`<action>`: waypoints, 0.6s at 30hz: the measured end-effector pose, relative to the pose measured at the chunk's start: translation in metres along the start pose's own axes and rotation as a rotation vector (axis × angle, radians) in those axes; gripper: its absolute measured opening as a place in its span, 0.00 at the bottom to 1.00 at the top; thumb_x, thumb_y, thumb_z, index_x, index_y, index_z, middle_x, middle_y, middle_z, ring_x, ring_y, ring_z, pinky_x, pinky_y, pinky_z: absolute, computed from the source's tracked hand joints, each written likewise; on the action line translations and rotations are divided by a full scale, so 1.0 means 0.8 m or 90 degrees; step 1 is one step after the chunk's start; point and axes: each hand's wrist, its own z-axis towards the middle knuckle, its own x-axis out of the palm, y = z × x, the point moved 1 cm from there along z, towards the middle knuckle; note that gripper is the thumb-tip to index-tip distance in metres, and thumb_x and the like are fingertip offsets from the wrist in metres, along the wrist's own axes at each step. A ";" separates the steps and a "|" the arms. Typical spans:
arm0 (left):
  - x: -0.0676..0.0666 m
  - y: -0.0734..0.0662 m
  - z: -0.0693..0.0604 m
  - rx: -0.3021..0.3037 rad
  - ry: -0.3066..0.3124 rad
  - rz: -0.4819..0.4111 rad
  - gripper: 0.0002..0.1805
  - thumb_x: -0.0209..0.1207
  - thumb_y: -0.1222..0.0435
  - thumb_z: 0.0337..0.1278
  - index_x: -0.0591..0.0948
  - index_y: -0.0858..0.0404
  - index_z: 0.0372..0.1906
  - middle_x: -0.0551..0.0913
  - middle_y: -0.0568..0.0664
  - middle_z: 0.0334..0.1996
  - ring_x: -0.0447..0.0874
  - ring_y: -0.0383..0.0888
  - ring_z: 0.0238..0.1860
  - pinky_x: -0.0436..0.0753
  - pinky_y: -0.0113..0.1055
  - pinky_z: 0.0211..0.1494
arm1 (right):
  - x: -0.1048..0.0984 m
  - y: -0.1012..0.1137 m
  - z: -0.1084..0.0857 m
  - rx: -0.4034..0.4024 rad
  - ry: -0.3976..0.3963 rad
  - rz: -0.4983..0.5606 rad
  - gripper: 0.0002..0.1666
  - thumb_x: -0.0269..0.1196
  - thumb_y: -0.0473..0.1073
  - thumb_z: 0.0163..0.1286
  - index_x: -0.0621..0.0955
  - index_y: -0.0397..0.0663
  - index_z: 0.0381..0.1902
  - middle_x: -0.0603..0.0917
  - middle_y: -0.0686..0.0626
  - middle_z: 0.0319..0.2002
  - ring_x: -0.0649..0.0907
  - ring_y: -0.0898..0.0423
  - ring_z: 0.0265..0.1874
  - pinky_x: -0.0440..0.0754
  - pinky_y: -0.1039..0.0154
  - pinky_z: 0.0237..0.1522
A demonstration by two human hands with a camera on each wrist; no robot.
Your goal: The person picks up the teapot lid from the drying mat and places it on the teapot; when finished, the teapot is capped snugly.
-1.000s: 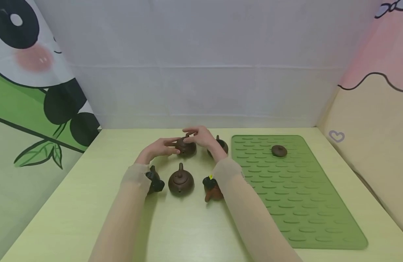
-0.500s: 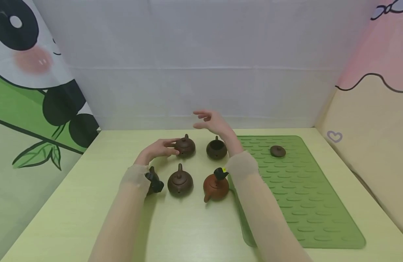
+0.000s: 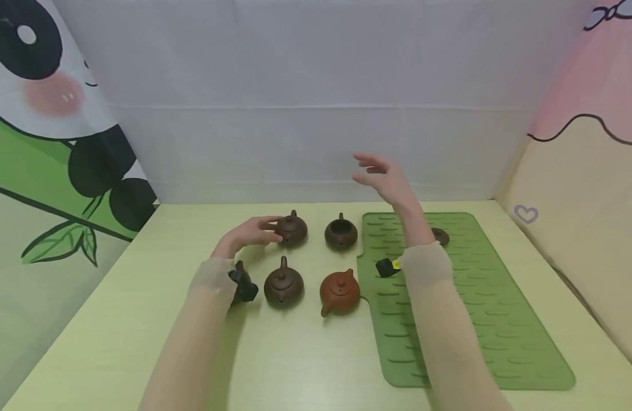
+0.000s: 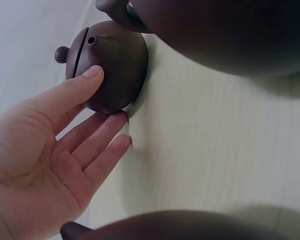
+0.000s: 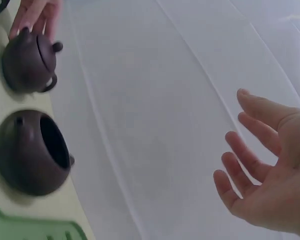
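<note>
My left hand (image 3: 249,232) holds the left side of a dark brown lidded teapot (image 3: 292,230) standing on the table. In the left wrist view the thumb (image 4: 85,85) lies on its body near the spout, and the other fingers reach its lower side. My right hand (image 3: 388,178) is raised in the air over the back of the green mat, holding nothing, fingers loosely bent and apart. To the right of the held teapot stands a dark teapot without a lid (image 3: 340,234), its round opening showing. A small dark lid (image 3: 440,236) lies on the mat, partly hidden by the right forearm.
Nearer me stand another dark lidded teapot (image 3: 283,285) and a reddish-brown teapot (image 3: 340,292). One more dark teapot (image 3: 240,285) is partly hidden behind the left wrist and its camera. The green ridged mat (image 3: 398,348) covers the right of the table; a white cloth hangs behind.
My right hand has left the lidded teapot, rising and moving right over the mat. That uncovers the lidless teapot and the reddish one. My left hand stays at its teapot.
</note>
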 end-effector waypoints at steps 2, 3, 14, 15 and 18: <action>-0.001 -0.003 0.000 -0.001 0.007 0.000 0.39 0.58 0.60 0.68 0.55 0.58 0.78 0.61 0.65 0.75 0.72 0.62 0.68 0.73 0.53 0.70 | -0.017 -0.008 -0.006 -0.011 -0.026 -0.002 0.31 0.67 0.49 0.67 0.75 0.59 0.67 0.76 0.48 0.66 0.71 0.50 0.66 0.70 0.45 0.67; -0.001 -0.005 0.000 -0.003 0.013 -0.003 0.39 0.58 0.61 0.68 0.54 0.59 0.79 0.60 0.66 0.75 0.72 0.62 0.69 0.73 0.53 0.70 | -0.025 -0.011 -0.010 -0.016 -0.036 0.001 0.31 0.67 0.49 0.68 0.75 0.58 0.68 0.75 0.47 0.66 0.71 0.50 0.66 0.70 0.46 0.68; -0.019 -0.055 -0.018 0.017 -0.091 -0.085 0.41 0.59 0.61 0.67 0.53 0.56 0.79 0.56 0.58 0.78 0.57 0.59 0.77 0.63 0.56 0.76 | -0.102 -0.056 -0.064 0.016 -0.175 -0.026 0.27 0.63 0.46 0.71 0.75 0.53 0.67 0.78 0.51 0.63 0.72 0.64 0.58 0.71 0.57 0.65; -0.020 -0.063 -0.020 0.028 -0.114 -0.097 0.41 0.59 0.60 0.67 0.54 0.55 0.79 0.57 0.56 0.78 0.57 0.58 0.78 0.62 0.57 0.77 | -0.108 -0.065 -0.066 0.021 -0.184 -0.031 0.27 0.63 0.48 0.71 0.76 0.54 0.67 0.79 0.54 0.62 0.72 0.64 0.58 0.71 0.59 0.64; -0.017 -0.085 -0.022 0.069 -0.176 -0.142 0.39 0.61 0.60 0.66 0.57 0.52 0.78 0.58 0.52 0.78 0.57 0.55 0.78 0.59 0.57 0.78 | -0.125 -0.095 -0.069 0.038 -0.209 -0.044 0.27 0.63 0.52 0.71 0.76 0.59 0.67 0.79 0.61 0.58 0.72 0.65 0.59 0.72 0.63 0.62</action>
